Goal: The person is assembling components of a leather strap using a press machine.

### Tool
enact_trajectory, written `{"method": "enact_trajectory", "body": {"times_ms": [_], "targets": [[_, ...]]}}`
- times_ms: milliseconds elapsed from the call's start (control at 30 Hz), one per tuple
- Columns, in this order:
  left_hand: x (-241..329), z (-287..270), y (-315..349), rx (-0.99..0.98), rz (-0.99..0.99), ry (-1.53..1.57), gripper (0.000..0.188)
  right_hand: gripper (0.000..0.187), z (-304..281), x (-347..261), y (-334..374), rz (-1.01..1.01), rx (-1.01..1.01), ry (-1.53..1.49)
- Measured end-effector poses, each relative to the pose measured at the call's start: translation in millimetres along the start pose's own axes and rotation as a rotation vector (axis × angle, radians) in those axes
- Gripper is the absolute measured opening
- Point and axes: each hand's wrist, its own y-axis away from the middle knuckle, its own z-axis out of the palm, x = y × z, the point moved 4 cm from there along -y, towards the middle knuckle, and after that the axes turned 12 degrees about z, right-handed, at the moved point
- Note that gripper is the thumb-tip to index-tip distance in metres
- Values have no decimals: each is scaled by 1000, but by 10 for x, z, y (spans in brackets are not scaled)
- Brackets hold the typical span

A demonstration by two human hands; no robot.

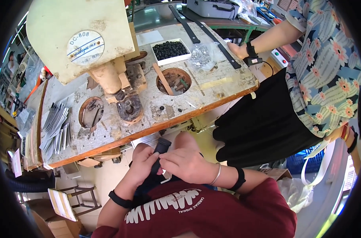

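Below the front edge of the bench, above my lap, my left hand point(142, 166) is closed around a black strap-like piece point(163, 146). Its thick end stands up past my fingers, and the rest is partly hidden by my hands. My right hand point(187, 164) meets it from the right, its bent fingers pressed against the piece near my left fingertips. Something small and pale shows just under my fingers, too small to name. Just ahead of my hands stands a cream press machine point(81, 35) with a rounded lower anvil point(129, 109).
A white tray of small black caps point(170, 51) sits behind a round bench hole point(180, 73). Beside it are a clear bag of small parts point(202, 56) and black straps point(228, 55). Flat metal strips point(55, 123) lie left. At right stands another person point(319, 71), one hand by the straps.
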Motion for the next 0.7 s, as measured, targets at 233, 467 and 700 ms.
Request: {"method": "enact_trajectory", "body": {"times_ms": [233, 467, 700], "targets": [[290, 144, 44, 122, 454, -736, 13, 9, -9, 271, 61, 587, 10, -301], [-146, 25, 36, -75, -43, 62, 10, 15, -572, 778, -350, 685, 108, 36], [60, 85, -55, -114, 98, 23, 9, 16, -440, 1618, -870, 655, 102, 412]]}}
